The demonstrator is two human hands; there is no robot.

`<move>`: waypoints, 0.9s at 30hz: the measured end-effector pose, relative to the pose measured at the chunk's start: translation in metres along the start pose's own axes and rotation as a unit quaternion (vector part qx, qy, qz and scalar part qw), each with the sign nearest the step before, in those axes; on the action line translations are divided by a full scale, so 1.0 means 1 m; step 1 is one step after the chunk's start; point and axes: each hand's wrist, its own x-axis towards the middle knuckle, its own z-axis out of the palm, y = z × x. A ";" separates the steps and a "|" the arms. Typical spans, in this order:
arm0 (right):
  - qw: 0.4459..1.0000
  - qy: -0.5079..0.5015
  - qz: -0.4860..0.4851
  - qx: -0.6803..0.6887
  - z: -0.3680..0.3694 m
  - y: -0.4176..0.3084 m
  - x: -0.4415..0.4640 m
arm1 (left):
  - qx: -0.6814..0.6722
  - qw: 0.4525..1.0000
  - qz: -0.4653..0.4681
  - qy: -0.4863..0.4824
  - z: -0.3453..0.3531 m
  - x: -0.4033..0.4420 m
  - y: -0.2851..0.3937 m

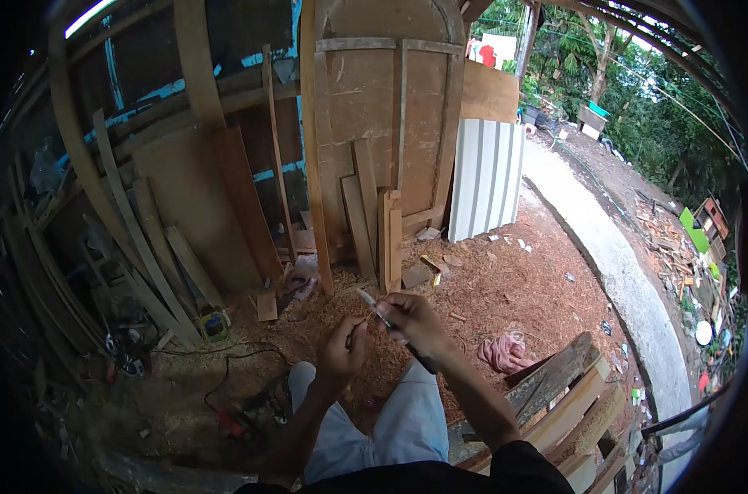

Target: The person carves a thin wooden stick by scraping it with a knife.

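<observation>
Far left, grey boards [147, 239] lean in a row against the wall; near their feet sits a yellow-edged box [216, 325], and lower down a red-ended tool [230, 424] lies on the dim floor. Your left hand [343, 350] is raised above your knees, fingers curled inward; cannot tell whether anything is pinched in it. Just beside it, a slim blade-like tool [375, 308] slants up and left, pale tip out front, between your two hands. Your right hand [417, 323] pinches it by thumb and fingers at the darker end. Beyond, a white corrugated sheet [487, 181] stands upright; nearer, a crumpled pink cloth [505, 352] lies on shavings beside stacked timber [555, 395]. Far right, a pale path [612, 263] curves past.
</observation>
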 end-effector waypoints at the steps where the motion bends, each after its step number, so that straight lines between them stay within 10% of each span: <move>1: 0.999 -0.039 0.007 0.011 0.002 0.002 -0.001 | 0.039 0.999 0.024 0.007 0.000 -0.001 -0.001; 4: 0.998 0.014 0.025 0.059 -0.018 -0.013 0.009 | 0.079 0.988 0.131 0.033 0.001 -0.005 -0.009; 27: 0.996 0.007 -0.059 -0.070 -0.003 0.013 0.025 | 0.080 0.995 0.054 0.040 -0.007 -0.005 -0.016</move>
